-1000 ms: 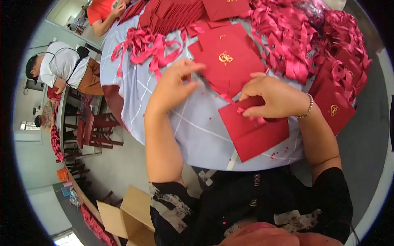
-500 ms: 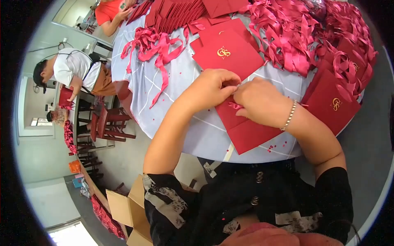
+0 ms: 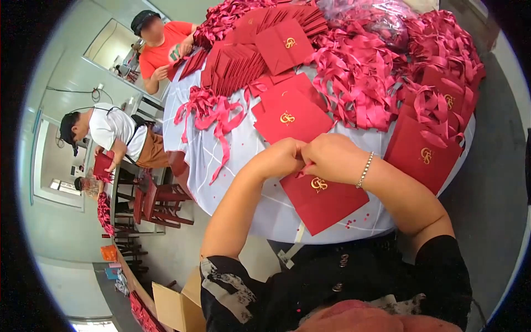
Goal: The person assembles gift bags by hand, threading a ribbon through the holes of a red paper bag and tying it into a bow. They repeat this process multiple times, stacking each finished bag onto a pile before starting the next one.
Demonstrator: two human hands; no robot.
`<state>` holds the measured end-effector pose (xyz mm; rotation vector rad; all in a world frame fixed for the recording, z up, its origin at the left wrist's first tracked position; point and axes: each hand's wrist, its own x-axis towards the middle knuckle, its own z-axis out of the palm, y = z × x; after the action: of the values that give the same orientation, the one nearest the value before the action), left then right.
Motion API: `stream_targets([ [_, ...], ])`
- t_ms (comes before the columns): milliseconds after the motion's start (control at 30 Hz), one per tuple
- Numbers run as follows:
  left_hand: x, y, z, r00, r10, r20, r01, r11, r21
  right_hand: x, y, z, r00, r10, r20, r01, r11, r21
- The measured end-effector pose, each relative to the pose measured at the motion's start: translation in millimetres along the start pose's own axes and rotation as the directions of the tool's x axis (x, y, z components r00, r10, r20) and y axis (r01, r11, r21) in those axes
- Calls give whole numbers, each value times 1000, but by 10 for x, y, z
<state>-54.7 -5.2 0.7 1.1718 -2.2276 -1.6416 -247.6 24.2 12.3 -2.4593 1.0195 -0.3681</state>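
Observation:
A flat red paper bag (image 3: 331,209) with a gold printed emblem lies near the table's front edge, directly under my hands. My left hand (image 3: 283,159) is closed at the bag's upper edge, its fingertips mostly hidden behind the other hand. Touching it, my right hand (image 3: 333,157), with a beaded bracelet on the wrist, pinches a pink ribbon (image 3: 302,173), of which only a short bit shows. Just beyond my hands, more red bags (image 3: 293,110) with the same emblem lie overlapped.
Loose pink ribbons (image 3: 354,77) heap on the cloth-covered table (image 3: 257,207). Ribboned bags (image 3: 423,152) stack at right; fanned bags (image 3: 232,66) lie farther back. One person (image 3: 166,47) handles red pieces across the table; another person (image 3: 110,130) holds a bag. A cardboard box (image 3: 174,304) stands lower left.
The bag under my hands now shows its gold emblem; before, a plain face with a fold line showed. My hands stay together at its edge. The camera view has shifted, showing more of the far table.

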Motion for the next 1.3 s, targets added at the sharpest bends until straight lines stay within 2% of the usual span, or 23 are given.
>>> stream_targets([
  [67, -55, 87, -41, 1000, 15, 24, -15, 1000, -15, 0, 83, -66, 995, -40, -91, 40, 999, -4],
  [100, -108, 128, -90, 1000, -13, -14, 12, 999, -51, 17, 153, -94, 992, -72, -99, 72, 997, -11],
  [167, -207, 190, -184, 994, -60, -92, 45, 987, -157, -5, 179, -266, 986, -3, -168, 22, 993, 114],
  [200, -231, 119, -241, 992, -45, -114, 27, 987, -159, -3, 272, -295, 971, -72, -230, 101, 988, 115],
  [267, -252, -82, -334, 993, -52, -105, 26, 973, -228, -41, 298, -437, 972, 51, -230, 11, 965, 263],
  [367, -244, -193, -267, 997, -38, -71, 7, 921, -391, -63, 412, -546, 944, 95, -317, 41, 917, 396],
  [467, -278, -257, -310, 998, 40, -41, -54, 910, -411, -119, 344, -781, 915, 394, -90, -242, 712, 659],
  [533, -297, -309, -360, 999, 50, -17, -52, 897, -439, -121, 394, -800, 919, 390, -48, -260, 694, 671],
  [600, -304, -322, -356, 997, 34, -76, -62, 911, -409, -122, 413, -747, 908, 368, -199, -105, 661, 743],
  [667, -270, -357, -356, 995, 29, -92, -65, 907, -416, -105, 445, -727, 904, 381, -196, -108, 644, 757],
  [733, -257, -358, -351, 994, 20, -107, -64, 904, -423, -63, 493, -651, 836, 425, -346, 59, 559, 827],
  [767, -261, -334, -356, 994, 6, -112, -53, 905, -421, -33, 495, -618, 822, 456, -341, 123, 443, 888],
  [800, -268, -315, -355, 993, -8, -117, -42, 908, -417, -2, 516, -570, 825, 454, -336, 117, 445, 888],
  [867, -282, -278, -343, 992, -8, -125, -40, 926, -375, 46, 577, -465, 780, 494, -385, 304, 238, 922],
  [900, -283, -268, -335, 992, -7, -129, -35, 945, -324, 61, 593, -417, 780, 494, -384, 304, 238, 923],
  [967, -277, -256, -301, 992, 4, -129, -50, 933, -357, 76, 593, -348, 787, 501, -360, 305, 191, 933],
  [1033, -275, -236, -278, 992, 14, -123, -61, 920, -387, 96, 513, -330, 805, 490, -335, 261, 216, 941],
  [1100, -288, -212, -287, 991, -5, -132, -49, 914, -403, 109, 461, -309, 777, 542, -319, 130, 358, 924],
  [1133, -284, -212, -281, 993, -2, -118, -45, 916, -398, 126, 489, -288, 782, 506, -363, 129, 439, 889],
  [1167, -279, -218, -272, 993, -17, -115, -32, 910, -413, 112, 490, -298, 806, 469, -361, 14, 596, 803],
  [1200, -273, -219, -265, 993, -32, -111, -19, 903, -429, 84, 488, -323, 831, 435, -347, -98, 728, 678],
  [1233, -271, -212, -265, 995, -29, -100, -16, 904, -426, 48, 476, -387, 896, 302, -325, -204, 931, 301],
  [1300, -272, -197, -271, 994, -53, -99, 5, 903, -429, 10, 410, -314, 934, 271, -234, -299, 950, -92],
])
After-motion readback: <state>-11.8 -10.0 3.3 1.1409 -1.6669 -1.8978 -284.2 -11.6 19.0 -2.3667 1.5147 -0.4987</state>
